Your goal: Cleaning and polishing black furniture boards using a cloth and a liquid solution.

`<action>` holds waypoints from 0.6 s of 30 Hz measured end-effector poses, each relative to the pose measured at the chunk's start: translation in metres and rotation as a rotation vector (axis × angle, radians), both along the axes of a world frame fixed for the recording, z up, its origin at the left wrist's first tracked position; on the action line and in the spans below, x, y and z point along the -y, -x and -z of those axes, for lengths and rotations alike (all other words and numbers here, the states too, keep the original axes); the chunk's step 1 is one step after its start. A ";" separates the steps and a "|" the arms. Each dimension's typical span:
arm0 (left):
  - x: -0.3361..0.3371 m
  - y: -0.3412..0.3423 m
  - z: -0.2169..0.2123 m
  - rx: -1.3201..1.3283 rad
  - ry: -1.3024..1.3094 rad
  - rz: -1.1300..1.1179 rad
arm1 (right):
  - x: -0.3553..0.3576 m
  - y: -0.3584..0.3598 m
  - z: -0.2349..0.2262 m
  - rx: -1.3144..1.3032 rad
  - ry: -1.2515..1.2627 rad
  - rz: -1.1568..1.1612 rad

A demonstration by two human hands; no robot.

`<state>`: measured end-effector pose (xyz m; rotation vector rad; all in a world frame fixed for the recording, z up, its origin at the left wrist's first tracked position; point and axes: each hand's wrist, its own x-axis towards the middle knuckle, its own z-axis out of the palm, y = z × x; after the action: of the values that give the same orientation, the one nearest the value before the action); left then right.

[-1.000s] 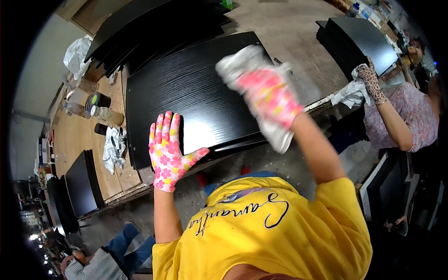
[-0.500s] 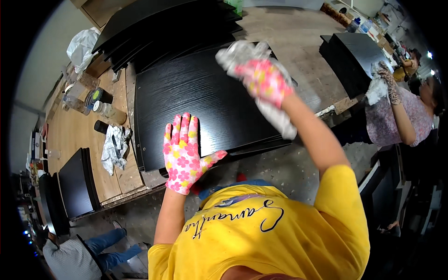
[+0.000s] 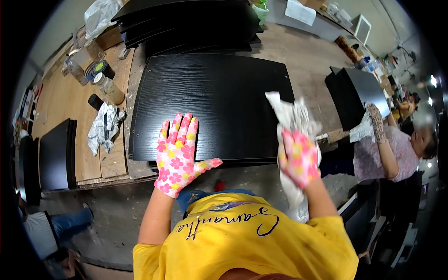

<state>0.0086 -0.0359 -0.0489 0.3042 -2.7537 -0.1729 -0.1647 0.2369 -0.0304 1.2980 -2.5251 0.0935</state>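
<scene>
**A busy workbench [image 3: 305, 58], and one black board [image 3: 212, 100] at its front**

The bench carries much around the board, which lies flat near the front edge, with at least one other dark edge showing below it. The left hand [image 3: 177, 156] is open, its fingers spread on the board's front left part, the thumb near the edge. The right hand [image 3: 299, 158] is gripping a grey-white cloth [image 3: 298, 114] at the front right corner (the cloth hides this corner).

The work seems to be in the middle. The visible top looks dark and even, but one cannot tell which parts are already wiped. Behind lies a stack of black boards [image 3: 191, 25]; whether these are finished or waiting, the view does not show.

For moving, the right side offers most room: bare bench lies between the board and another stack [image 3: 357, 91], where a co-worker [image 3: 380, 154] stands. On the left, a jar [image 3: 109, 88] and a crumpled rag [image 3: 103, 128] stay close, and the rear stack limits the far side.
</scene>
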 end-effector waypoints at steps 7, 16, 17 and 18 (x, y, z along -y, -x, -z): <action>-0.001 0.005 -0.011 0.127 0.009 0.000 | 0.023 0.044 -0.029 0.349 0.019 0.091; 0.092 -0.042 0.001 -0.529 -0.878 -0.241 | 0.067 0.125 0.010 0.106 0.238 0.069; 0.128 -0.046 0.010 -0.656 -0.814 -0.395 | 0.066 0.122 0.013 0.139 0.219 0.155; 0.166 -0.040 0.021 -0.825 -0.731 -0.482 | 0.063 0.118 0.015 0.112 0.270 0.086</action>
<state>0.0487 -0.2015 -0.0702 0.8411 -1.6607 -0.9327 -0.2830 0.1735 -0.0457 1.1045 -2.5471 0.4831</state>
